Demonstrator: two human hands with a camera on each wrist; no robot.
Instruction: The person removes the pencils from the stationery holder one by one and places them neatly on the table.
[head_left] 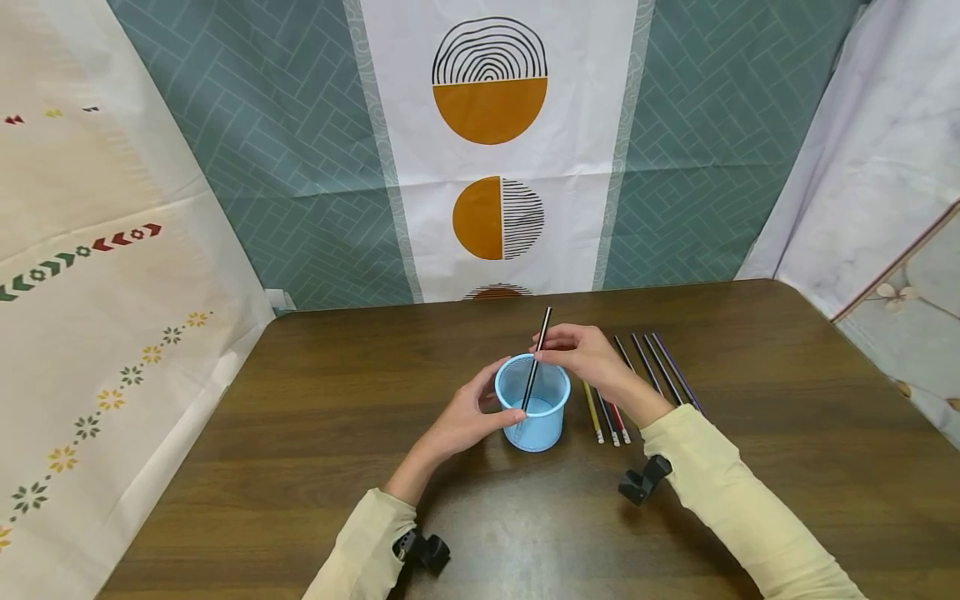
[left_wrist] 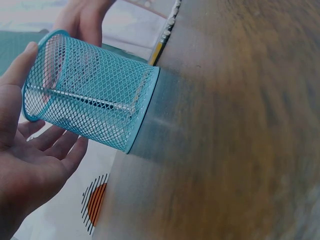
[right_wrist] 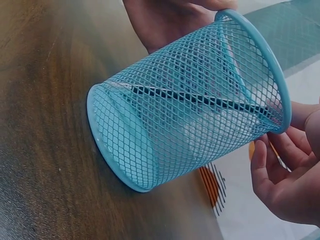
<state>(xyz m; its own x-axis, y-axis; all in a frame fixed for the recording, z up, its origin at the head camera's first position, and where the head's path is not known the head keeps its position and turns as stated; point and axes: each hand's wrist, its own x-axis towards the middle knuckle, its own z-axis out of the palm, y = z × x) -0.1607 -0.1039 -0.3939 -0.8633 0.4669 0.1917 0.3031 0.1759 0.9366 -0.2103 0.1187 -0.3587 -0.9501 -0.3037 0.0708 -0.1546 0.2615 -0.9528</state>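
A light-blue mesh pencil cup [head_left: 538,429] stands upright on the table. My left hand [head_left: 467,415] holds it from the left, thumb at the near rim and fingers curved round the far side. A dark pencil [head_left: 537,354] leans inside the cup, its upper part sticking out above the rim. Over the far right of the rim, my right hand [head_left: 581,354] pinches this pencil between thumb and fingers. Through the mesh, the right wrist view shows the pencil [right_wrist: 192,97] running down to the cup's base, with a pale lower end.
Right of the cup lie several pencils with white eraser ends, among them a yellow pencil [head_left: 592,412], partly under my right forearm. Farther right, more dark pencils and a purple pencil [head_left: 678,371] lie side by side. The brown wooden table [head_left: 315,433] meets hanging cloths behind.
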